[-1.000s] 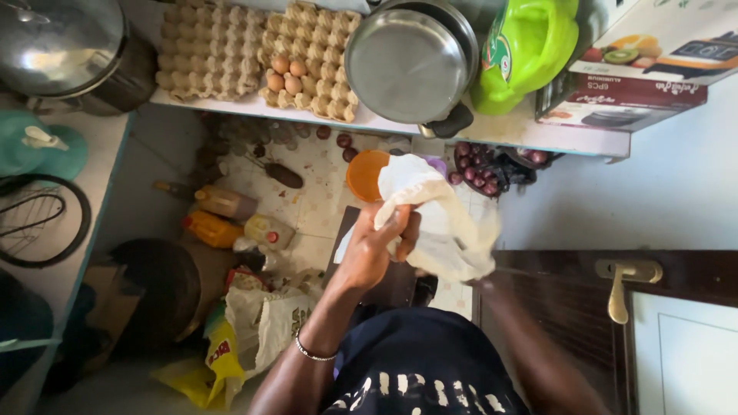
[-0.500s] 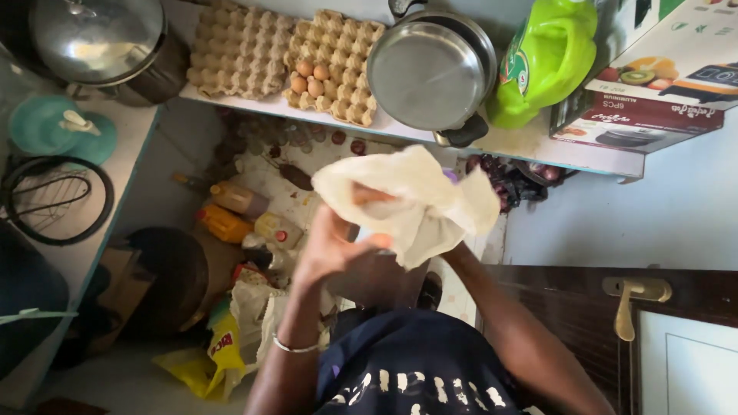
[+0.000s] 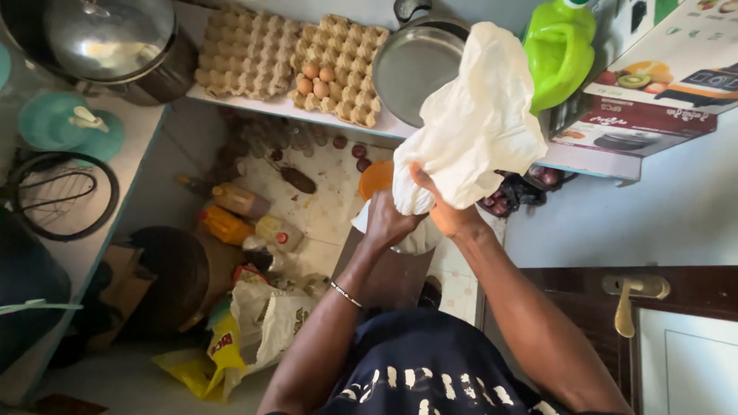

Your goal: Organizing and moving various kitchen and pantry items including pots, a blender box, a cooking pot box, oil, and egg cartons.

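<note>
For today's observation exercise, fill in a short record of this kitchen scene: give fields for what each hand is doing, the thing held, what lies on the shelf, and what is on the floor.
Left hand: left hand grips the lower part of the white cloth
Right hand: right hand grips the cloth beside it, fingers closed
Cloth: bunched, raised in front of the shelf
Shelf: two egg trays, a few eggs, steel pot, green bottle, printed box
Floor: oil bottles, plastic bags, orange bowl

Appliance carton (image 3: 661, 92) on shelf, top right: white and maroon. Green jug (image 3: 560, 48) beside it. Yellow printed bag (image 3: 219, 355), probably plastic, on floor.
</note>
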